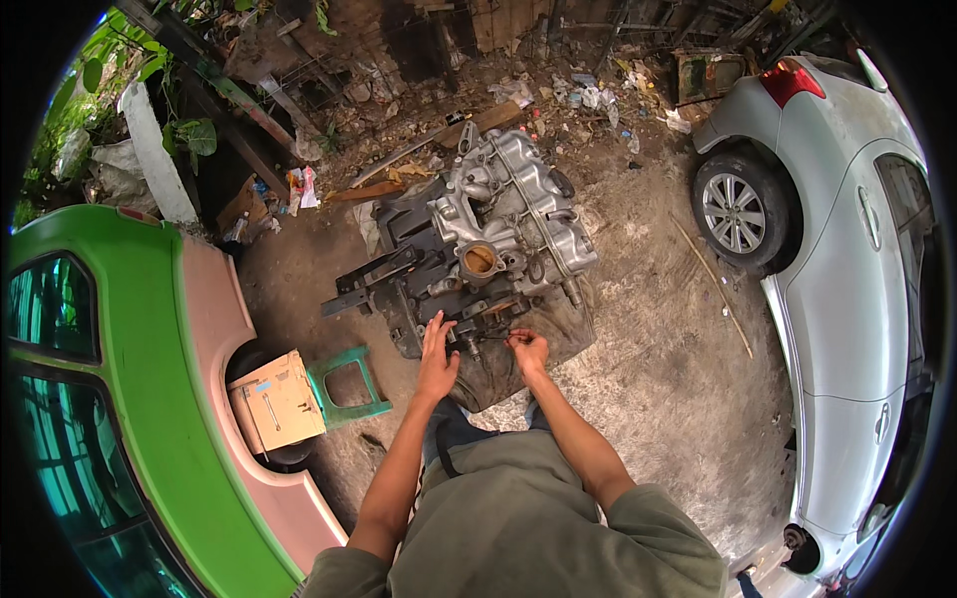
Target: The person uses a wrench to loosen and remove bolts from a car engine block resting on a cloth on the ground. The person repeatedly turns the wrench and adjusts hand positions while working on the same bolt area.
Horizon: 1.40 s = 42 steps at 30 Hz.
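Observation:
A car engine with a silver intake manifold and dark, greasy lower parts lies on the ground on a dirty cloth. My left hand rests flat, fingers spread, on the engine's near black edge. My right hand is pinched on a small dark part at the engine's near side; what it is cannot be made out. Both forearms reach forward from my olive shirt at the bottom.
A green and pink car stands at the left, a silver car at the right. A cardboard box and a green plastic stool sit beside the green car. A thin stick and rubbish lie on the dirt.

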{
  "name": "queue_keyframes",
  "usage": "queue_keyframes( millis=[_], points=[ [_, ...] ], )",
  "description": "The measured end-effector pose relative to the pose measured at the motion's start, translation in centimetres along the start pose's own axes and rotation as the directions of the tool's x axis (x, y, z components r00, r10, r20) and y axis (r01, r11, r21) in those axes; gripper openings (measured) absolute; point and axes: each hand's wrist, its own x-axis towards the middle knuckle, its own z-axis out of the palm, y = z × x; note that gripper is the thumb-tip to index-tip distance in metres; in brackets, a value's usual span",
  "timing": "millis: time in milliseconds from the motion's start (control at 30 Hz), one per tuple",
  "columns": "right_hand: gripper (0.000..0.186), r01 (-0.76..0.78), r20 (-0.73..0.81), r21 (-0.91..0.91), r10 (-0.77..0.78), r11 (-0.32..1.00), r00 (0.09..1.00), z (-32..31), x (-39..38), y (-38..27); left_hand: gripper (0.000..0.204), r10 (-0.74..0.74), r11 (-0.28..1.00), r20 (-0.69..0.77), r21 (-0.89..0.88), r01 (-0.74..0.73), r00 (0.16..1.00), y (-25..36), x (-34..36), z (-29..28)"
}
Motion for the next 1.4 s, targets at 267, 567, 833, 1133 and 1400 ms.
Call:
queue_keyframes(
  millis=[267, 567, 833, 1133, 1400],
  points=[
    [0.009, 0.097, -0.064, -0.150, -0.108, 0.984, 0.992, -0.3, 0.4, 1.0, 0.057, -0.020, 1.000, -0.091, -0.015, 0.019, 0.996, 0.2, -0.1, 1.3],
    [0.011, -0.005, 0.006, 0.231, 0.004, 0.973, 1.000, -1.0, 1.6, 1.7, 0.059, -0.051, 0.997, -0.083, 0.056, 0.056, 0.995, 0.6, -0.1, 1.2],
    [0.008, 0.034, 0.043, 0.332, -0.052, 0.942, 0.998, -0.6, 0.4, 0.9, 0.062, -0.109, 0.983, -0.041, 0.143, 0.113, 0.993, 0.7, 0.0, 0.9],
    [0.016, 0.661, 0.519, -0.317, -0.459, 0.680, 0.721, 3.0, -5.0, -1.4, 0.063, -0.070, 0.995, -0.016, 0.071, 0.071, 0.997, 0.1, -0.2, 0.7],
    [0.019, 0.703, 0.588, -0.300, -0.455, 0.645, 0.668, 1.1, -5.1, -1.3, 0.065, -0.054, 0.997, -0.021, 0.056, 0.055, 0.998, -0.2, -0.1, 0.9]
  ],
)
